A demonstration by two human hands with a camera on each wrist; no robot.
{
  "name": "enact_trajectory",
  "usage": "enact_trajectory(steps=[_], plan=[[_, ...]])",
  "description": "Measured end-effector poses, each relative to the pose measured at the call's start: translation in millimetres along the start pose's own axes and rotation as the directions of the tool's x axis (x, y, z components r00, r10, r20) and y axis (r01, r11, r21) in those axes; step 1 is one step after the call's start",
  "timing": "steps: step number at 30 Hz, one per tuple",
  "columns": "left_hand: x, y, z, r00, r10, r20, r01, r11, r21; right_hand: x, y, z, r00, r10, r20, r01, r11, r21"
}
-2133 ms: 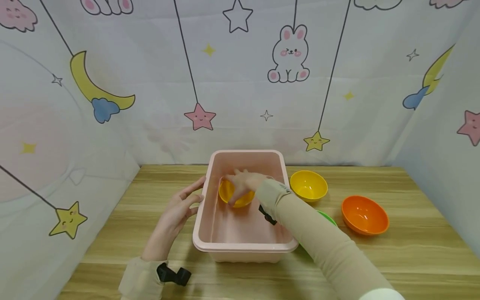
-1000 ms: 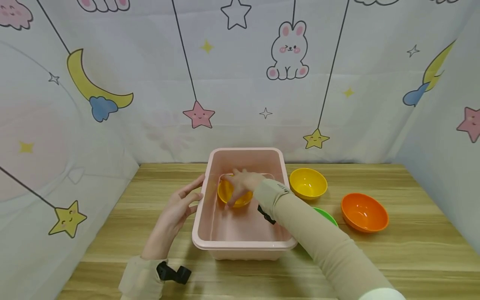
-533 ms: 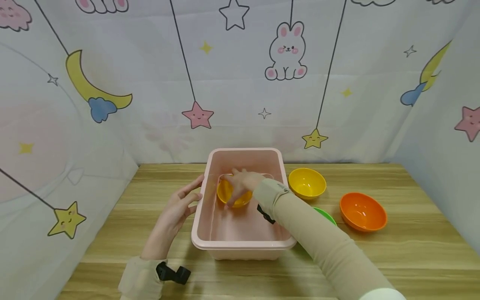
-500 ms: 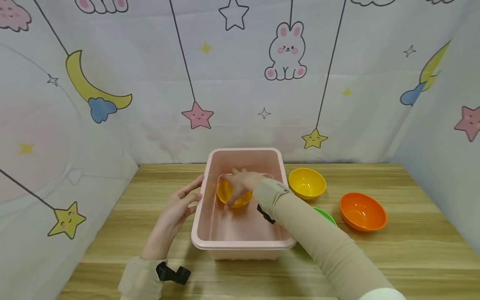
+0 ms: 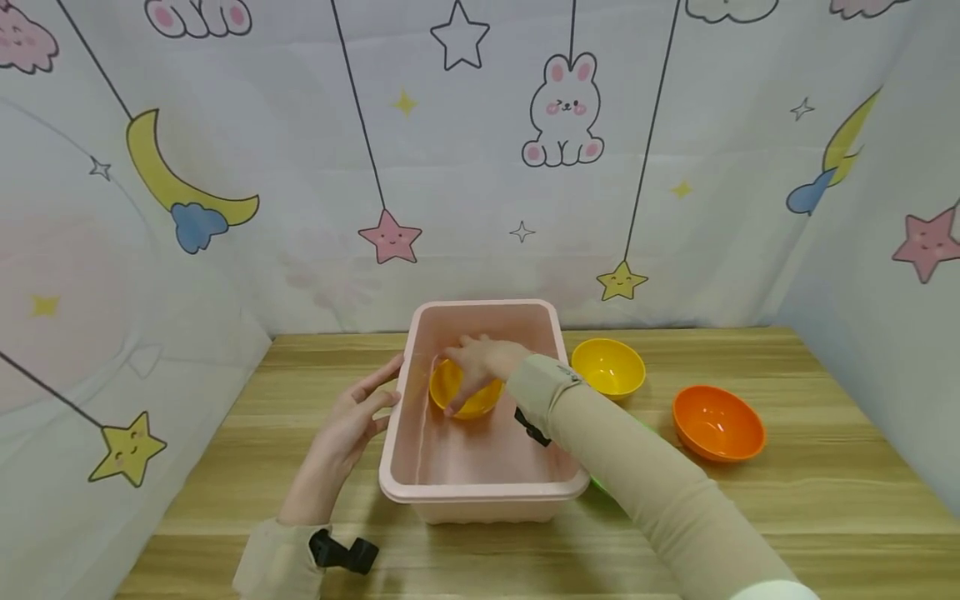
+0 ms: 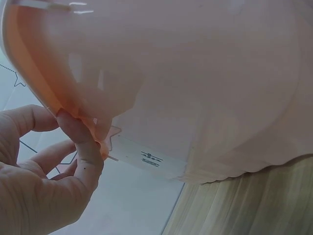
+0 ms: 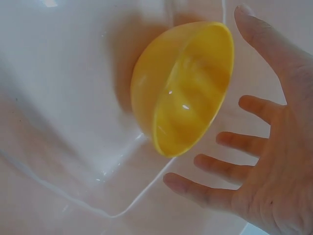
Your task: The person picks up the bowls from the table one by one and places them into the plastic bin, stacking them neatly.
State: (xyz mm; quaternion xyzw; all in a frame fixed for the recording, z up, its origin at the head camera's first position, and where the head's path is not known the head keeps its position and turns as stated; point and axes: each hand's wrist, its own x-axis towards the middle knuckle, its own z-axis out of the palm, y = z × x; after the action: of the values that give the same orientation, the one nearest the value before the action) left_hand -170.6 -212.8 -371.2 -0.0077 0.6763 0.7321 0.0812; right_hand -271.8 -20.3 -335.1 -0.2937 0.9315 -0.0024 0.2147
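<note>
In the head view, a pink plastic tub [image 5: 486,493] stands on the table. My left hand [image 5: 352,425] is at its left side, and the left wrist view shows curled fingers holding the rim. Inside the tub, towards the back left, sits a yellow bowl [image 5: 474,407]. Over this bowl my right hand [image 5: 480,367] is spread, palm down, hiding part of it. From the right wrist, the bowl [image 7: 183,93] faces the palm, and the spread fingers [image 7: 234,142] appear apart from it.
Right of the tub are another yellow bowl [image 5: 609,368] and an orange bowl [image 5: 718,423]. A green bowl [image 5: 602,490] is mostly hidden under my right forearm. A patterned cloth [image 5: 465,167] hangs behind the wooden table [image 5: 840,467].
The head view has shifted slightly, so everything sits a little further left. Both hands keep about the same places at the tub, and the right stays spread over the bowl.
</note>
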Motion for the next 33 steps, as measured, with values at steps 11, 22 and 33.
enact_trajectory(steps=[11, 22, 33], plan=[[-0.3, -1.1, -0.2, 1.000, -0.002, 0.001, 0.002, 1.000, -0.016, -9, -5, -9.3, 0.999, -0.047, -0.002, 0.047, 0.999, 0.002], [1.1, -1.2, 0.5, 1.000, -0.002, 0.010, 0.003, 1.000, -0.027, -17, -8, -19.4, 0.998, -0.062, 0.033, 0.063, 0.998, -0.021], [0.7, -1.6, 0.6, 1.000, -0.002, 0.003, 0.002, 0.999, -0.039, -37, -5, -28.0, 0.993, -0.090, 0.071, 0.089, 0.996, 0.020]])
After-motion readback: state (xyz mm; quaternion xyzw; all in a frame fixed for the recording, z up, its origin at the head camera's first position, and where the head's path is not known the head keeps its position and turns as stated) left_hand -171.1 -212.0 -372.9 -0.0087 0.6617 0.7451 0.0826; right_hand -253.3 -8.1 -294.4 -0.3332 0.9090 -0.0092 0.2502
